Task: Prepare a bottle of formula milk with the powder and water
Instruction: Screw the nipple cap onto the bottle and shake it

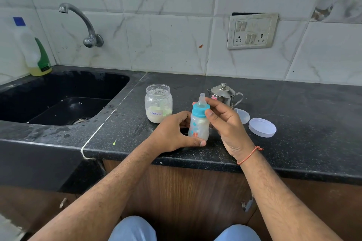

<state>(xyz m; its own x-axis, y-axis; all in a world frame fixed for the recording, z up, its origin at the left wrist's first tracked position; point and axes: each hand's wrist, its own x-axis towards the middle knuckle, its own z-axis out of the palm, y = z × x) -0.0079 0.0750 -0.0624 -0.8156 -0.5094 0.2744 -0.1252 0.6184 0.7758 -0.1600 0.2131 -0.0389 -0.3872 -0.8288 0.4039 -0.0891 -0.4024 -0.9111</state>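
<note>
A small baby bottle [198,125] with a blue collar and clear teat stands over the black counter [293,123], holding milky liquid. My left hand [172,133] grips its lower body from the left, thumb under the base. My right hand [223,121] pinches the blue collar [199,110] between thumb and fingers. Behind and to the left, an open glass jar [158,102] labelled "Formula" holds pale powder and a green scoop. A lidded steel water pot [224,94] stands behind my right hand.
A white jar lid [262,127] and a clear bottle cap [242,114] lie right of my right hand. A black sink [58,100] with a wall tap [82,23] is at the left, a detergent bottle [37,53] in the corner. A wall socket panel [252,31] is above.
</note>
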